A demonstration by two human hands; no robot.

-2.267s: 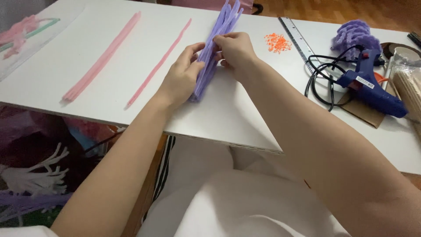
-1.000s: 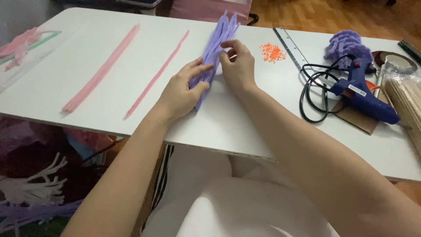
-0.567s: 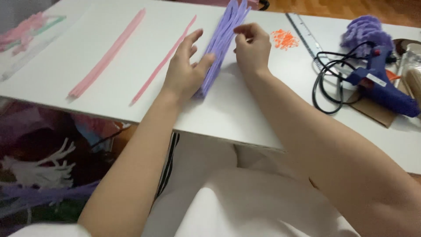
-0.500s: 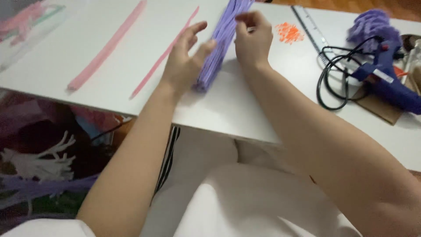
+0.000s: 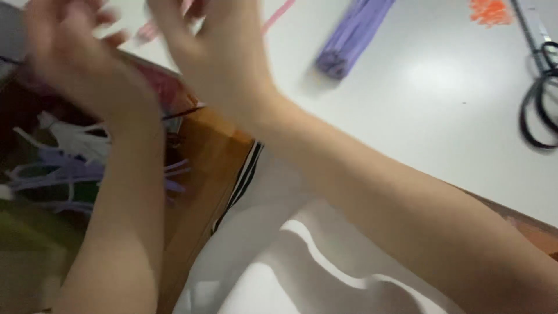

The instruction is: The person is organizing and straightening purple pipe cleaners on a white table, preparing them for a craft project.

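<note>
Both hands, the left hand (image 5: pixel 70 52) and right hand (image 5: pixel 224 46), were blurred, open and empty near the surface's (image 5: pixel 418 116) left edge, while the purple pipe-cleaner bundle (image 5: pixel 354 35), likely light, soft and bendy, best gripped mid-length, lay apart toward the far edge.

Bundle of pipe cleaners (image 5: pixel 352 36) is showing lilac purple, table (image 5: pixel 442 110) is reading plain white. Bead pile (image 5: pixel 489 10) is glowing orange, cable (image 5: pixel 537 99) is looking black. Lap cloth (image 5: pixel 290 256) is showing white, with a black-and-white striped edge (image 5: pixel 244 177).
</note>
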